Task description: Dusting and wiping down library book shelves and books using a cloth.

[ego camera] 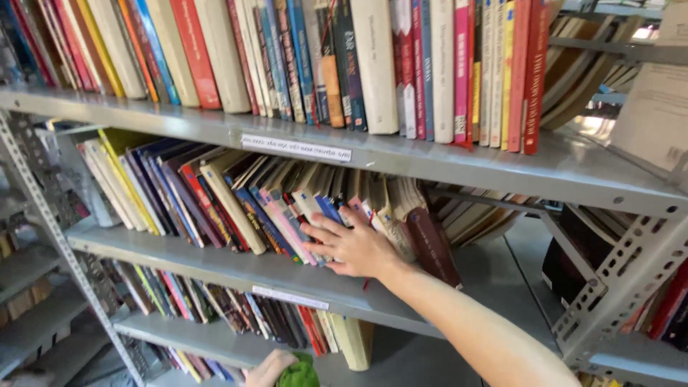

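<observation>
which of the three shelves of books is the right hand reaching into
The middle shelf: the right hand presses its leaning books, not the rows above or below.

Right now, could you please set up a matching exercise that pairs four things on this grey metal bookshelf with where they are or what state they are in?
Things:
1. Right hand
2. Left hand
3. Dark maroon hardcover book
4. White paper label strip

Places or states:
A. Low at the picture's bottom edge, beside a bright green object
B. Stuck on the front edge of the upper shelf
C. Fingers spread against the leaning books of the middle shelf
D. Leaning at the right end of the middle row

Pairs: 1-C, 2-A, 3-D, 4-B
</observation>
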